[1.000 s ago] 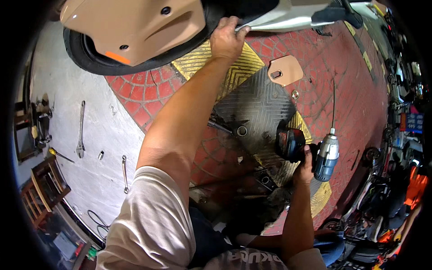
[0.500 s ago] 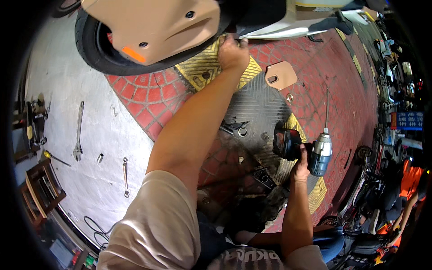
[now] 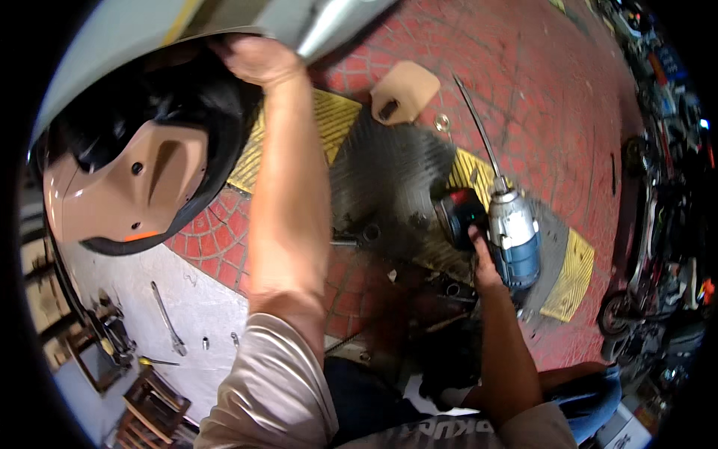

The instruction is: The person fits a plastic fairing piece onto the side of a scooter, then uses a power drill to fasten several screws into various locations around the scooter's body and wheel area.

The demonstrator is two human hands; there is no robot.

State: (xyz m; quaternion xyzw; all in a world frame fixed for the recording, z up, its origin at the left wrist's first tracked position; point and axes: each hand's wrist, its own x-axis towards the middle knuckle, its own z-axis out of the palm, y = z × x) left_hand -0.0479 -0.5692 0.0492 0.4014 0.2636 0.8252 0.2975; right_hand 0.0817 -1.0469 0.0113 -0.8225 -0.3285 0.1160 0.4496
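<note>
At the upper left, a scooter's pale grey body panel [image 3: 299, 19] arches over the front wheel [image 3: 224, 142] and its tan mudguard [image 3: 176, 168]. My left hand [image 3: 262, 60] reaches to the panel's lower edge. Its fingers go in under the edge and are hidden. In my right hand [image 3: 486, 269] I grip a blue and silver cordless impact driver [image 3: 516, 247] with a dark battery. A long thin bit [image 3: 476, 123] points from it up and to the left, touching nothing. Beyond lies a loose tan cover [image 3: 411, 86] with a slot.
A black and yellow ribbed ramp mat [image 3: 389, 168] crosses the red patterned floor. A small ring [image 3: 442, 120] lies by the tan cover. On the grey floor are a wrench [image 3: 168, 318], a socket [image 3: 206, 343] and a screwdriver [image 3: 157, 362], near a wooden stool [image 3: 153, 408].
The view has swung, so the scooter's wheel now sits further left and the panel looms closer. My left hand is now at the wheel-arch edge. The impact driver stays in my right hand.
</note>
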